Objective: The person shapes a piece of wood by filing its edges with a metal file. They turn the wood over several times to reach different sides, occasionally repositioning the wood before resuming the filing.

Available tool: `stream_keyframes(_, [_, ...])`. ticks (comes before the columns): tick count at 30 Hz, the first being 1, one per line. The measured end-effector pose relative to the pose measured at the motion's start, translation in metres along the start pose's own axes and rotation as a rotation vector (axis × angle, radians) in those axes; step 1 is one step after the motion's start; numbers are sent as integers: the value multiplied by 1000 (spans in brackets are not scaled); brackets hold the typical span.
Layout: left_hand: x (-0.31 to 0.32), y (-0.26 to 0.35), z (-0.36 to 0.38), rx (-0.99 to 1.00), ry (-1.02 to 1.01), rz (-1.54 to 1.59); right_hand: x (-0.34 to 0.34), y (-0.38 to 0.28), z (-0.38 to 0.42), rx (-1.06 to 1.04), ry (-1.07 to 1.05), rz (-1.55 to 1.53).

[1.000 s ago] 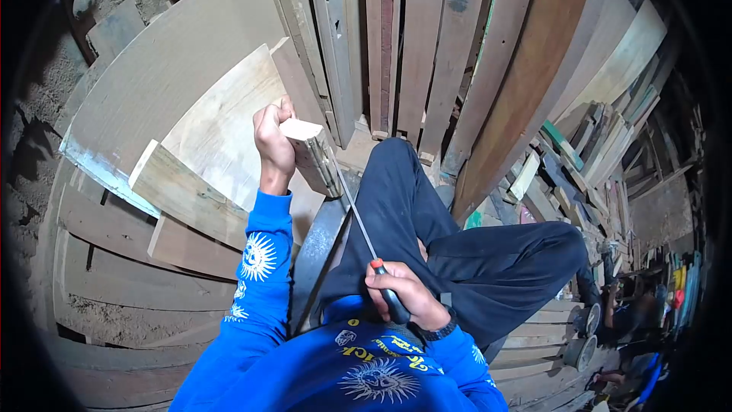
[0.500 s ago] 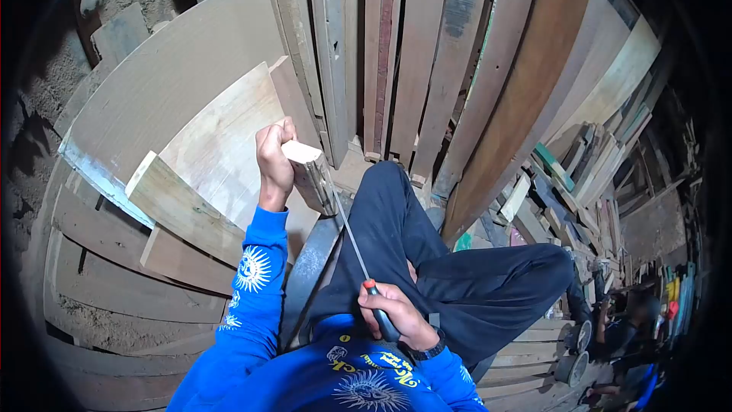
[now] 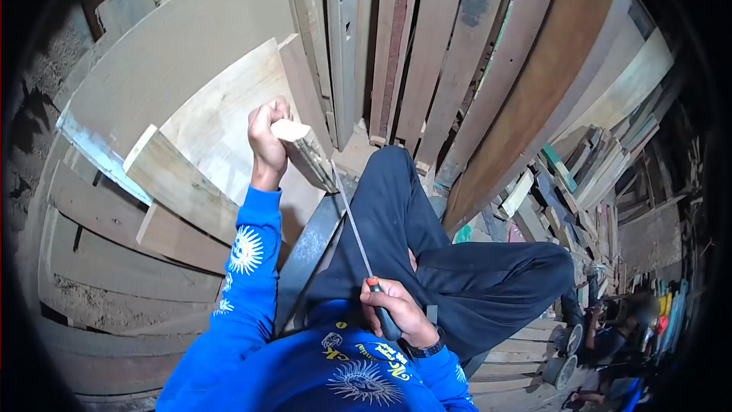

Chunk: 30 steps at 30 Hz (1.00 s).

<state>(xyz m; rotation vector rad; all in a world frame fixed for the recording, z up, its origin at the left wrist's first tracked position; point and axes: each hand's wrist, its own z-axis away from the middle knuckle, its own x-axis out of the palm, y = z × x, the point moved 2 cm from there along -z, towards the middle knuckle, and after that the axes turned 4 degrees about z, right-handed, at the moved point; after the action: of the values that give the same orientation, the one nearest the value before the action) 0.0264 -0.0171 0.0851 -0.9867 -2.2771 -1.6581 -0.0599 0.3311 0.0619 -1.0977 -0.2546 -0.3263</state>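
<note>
My left hand (image 3: 268, 137) is closed around a short piece of wood (image 3: 305, 154), holding it upright with a pale cut end on top and a rough, carved-looking side facing right. The lower end of the wood comes down by a dark bar (image 3: 309, 259) in front of me. In my right hand (image 3: 398, 313), fingers wrapped round its black and red handle, is a long thin file (image 3: 355, 230). Its narrow metal blade slants up and left, the far tip beside the lower right edge of the wood.
Tall planks (image 3: 435, 53) lean in a row ahead. Pale boards (image 3: 221, 122) stand behind my left hand. Scrap wood (image 3: 587, 168) lies heaped at right. My bent legs (image 3: 488, 275) are in front of me. Another person (image 3: 610, 332) is at the far right.
The wood in my left hand has tilted, its top leaning further left. The file's tip now shows lower, near the wood's bottom edge. My head view has shifted slightly.
</note>
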Motion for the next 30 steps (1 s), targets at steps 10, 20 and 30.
stream_keyframes(10, [-7, -5, -4, -58, -4, 119, -10, 1, -5, -5, -4, 14])
stream_keyframes(20, [-2, 14, 41, -23, -73, 103, -29, 6, 34, -96, 323, 300])
stream_keyframes(30, [-35, 21, 129, 340, -199, -126, -44, 38, 56, -72, 420, 204])
